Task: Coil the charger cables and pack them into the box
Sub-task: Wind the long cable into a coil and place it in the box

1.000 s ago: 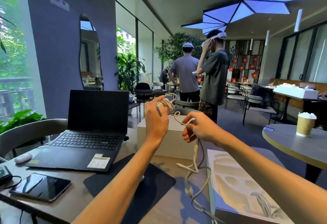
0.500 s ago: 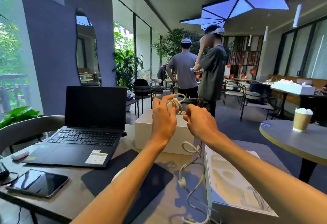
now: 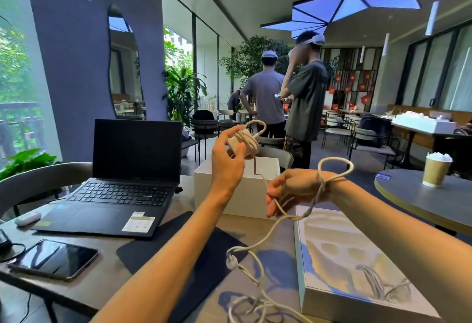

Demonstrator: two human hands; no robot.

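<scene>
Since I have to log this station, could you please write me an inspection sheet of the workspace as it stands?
Surface: wooden table, partly covered by a dark mat.
Job's things: white charger brick with cable wound round it; open white box behind; flat tray box at right.
Clutter: open laptop, phone, small white case.
Grips: left hand holds the brick; right hand pinches the cable.
Cables: loose white cable trails in tangled loops on the table; one loop lies over the right wrist.
Surroundings: cafe; two people standing behind; paper cup on neighbouring table.
</scene>
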